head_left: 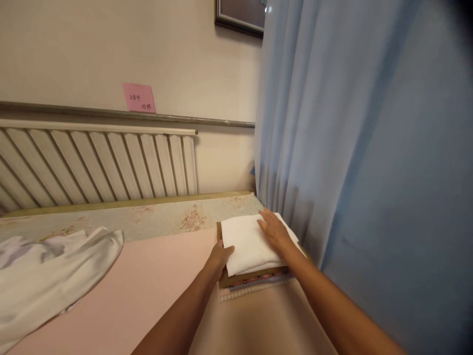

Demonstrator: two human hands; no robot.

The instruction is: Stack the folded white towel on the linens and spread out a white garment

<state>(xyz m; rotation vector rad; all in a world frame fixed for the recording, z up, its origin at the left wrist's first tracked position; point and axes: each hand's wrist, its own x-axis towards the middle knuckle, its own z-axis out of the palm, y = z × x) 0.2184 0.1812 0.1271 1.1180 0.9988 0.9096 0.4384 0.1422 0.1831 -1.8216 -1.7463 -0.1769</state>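
At the far right corner of the bed [148, 276], close against the blue curtain [332, 148], sits one small stack of folded cloth, and both of my hands are on it. On top lies one folded white towel [247, 244]. Beneath it I count at least three more folded pieces [254, 282] showing only as edges: one brownish, one with a red pattern, one pale at the bottom.

My right hand [275, 229] rests flat on the towel's upper right part, fingers spread and open, palm down, gripping nothing. My left hand [220, 257] is at the stack's left edge, its fingers curled against the side of the towel; whether they pinch any cloth I cannot tell.

Well apart, on the left side of the pink sheet, lies one crumpled white garment [48, 271] with grey marks. Behind the bed runs one white ribbed radiator [96, 167] along the wall, with one pink paper note [138, 97] stuck above it and one dark picture frame [238, 17] higher up.
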